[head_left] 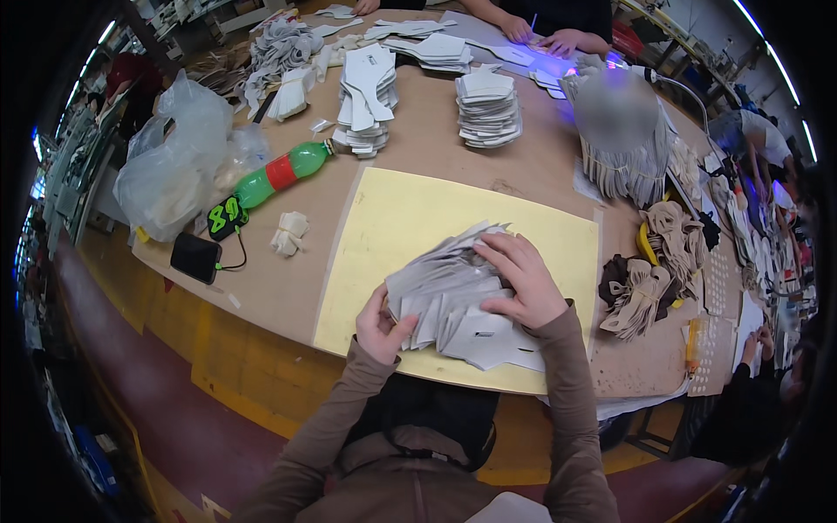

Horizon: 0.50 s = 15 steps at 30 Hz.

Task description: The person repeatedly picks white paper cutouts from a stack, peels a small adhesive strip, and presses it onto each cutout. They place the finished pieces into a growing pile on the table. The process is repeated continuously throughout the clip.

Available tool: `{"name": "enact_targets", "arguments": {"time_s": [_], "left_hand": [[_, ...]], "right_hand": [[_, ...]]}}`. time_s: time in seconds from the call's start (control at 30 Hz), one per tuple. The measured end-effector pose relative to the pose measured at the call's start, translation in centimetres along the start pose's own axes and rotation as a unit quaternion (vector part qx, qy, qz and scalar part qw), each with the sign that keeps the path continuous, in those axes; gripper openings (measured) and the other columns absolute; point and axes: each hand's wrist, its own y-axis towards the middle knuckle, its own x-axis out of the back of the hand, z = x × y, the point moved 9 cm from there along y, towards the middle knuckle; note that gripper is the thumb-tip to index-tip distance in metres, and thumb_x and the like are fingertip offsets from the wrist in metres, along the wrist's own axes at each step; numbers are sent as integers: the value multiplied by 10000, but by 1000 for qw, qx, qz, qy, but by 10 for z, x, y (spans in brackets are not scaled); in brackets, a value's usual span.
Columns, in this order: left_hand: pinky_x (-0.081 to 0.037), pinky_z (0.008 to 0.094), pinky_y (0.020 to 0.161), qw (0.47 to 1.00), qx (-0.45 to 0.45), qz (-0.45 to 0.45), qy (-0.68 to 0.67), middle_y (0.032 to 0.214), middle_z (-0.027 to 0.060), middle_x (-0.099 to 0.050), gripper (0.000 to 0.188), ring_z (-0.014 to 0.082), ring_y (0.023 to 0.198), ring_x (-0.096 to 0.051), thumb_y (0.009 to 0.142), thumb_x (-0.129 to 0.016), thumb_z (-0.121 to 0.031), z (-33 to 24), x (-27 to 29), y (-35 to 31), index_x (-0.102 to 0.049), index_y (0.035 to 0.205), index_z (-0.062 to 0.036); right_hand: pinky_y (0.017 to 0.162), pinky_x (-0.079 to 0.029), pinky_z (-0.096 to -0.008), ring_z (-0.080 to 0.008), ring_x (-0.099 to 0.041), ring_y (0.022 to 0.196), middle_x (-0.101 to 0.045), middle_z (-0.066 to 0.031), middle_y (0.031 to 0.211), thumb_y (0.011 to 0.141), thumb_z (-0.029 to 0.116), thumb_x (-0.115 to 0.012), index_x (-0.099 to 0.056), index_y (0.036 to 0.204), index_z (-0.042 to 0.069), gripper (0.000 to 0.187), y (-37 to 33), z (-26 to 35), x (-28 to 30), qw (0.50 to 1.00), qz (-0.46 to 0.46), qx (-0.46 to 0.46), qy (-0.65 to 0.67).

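Note:
A fanned stack of thin light-grey cut pieces (445, 292) lies on a pale yellow board (375, 209) in front of me. My left hand (382, 324) grips the stack's left edge, thumb on the near side. Over its right side reaches my right hand (523, 277), fingers curved around the far edge and thumb pressed onto the pieces, gripping them. The top piece at the near right bears a small dark mark and a slit. The fingertips under the stack are partly hidden.
Piles of white cut pieces (488, 106) stand beyond the board. At left are a green bottle (296, 167), a black phone (195, 258) and a plastic bag (174, 174). Brown bundled strips (645, 296) lie at right. Another person's hands (562, 41) work across the table.

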Motion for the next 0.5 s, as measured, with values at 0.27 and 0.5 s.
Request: {"name": "enact_targets", "arguments": {"time_s": [0.27,0.5], "left_hand": [[-595,362,866,970,133,-66,-192,1253,103,-582,361,181,1062,-649,1087,-456,-174,39,23,4,-438,1398,8],[-608,339,828,963,163,-73,-203,1129,57,-577,184,150,994,-646,1067,-462,-98,33,20,12,-463,1241,-40]], "right_hand": [[1120,-378,-474,-353,-512,1285,-568,-153,1385,932,231,-678,-645,1255,49,373,2,-26,-7,995,-63,-68,30],[1105,-395,-428,-353,-516,1288,-568,-149,1406,917,153,-667,-666,1237,39,339,1,-30,-8,994,-64,-82,39]]}}
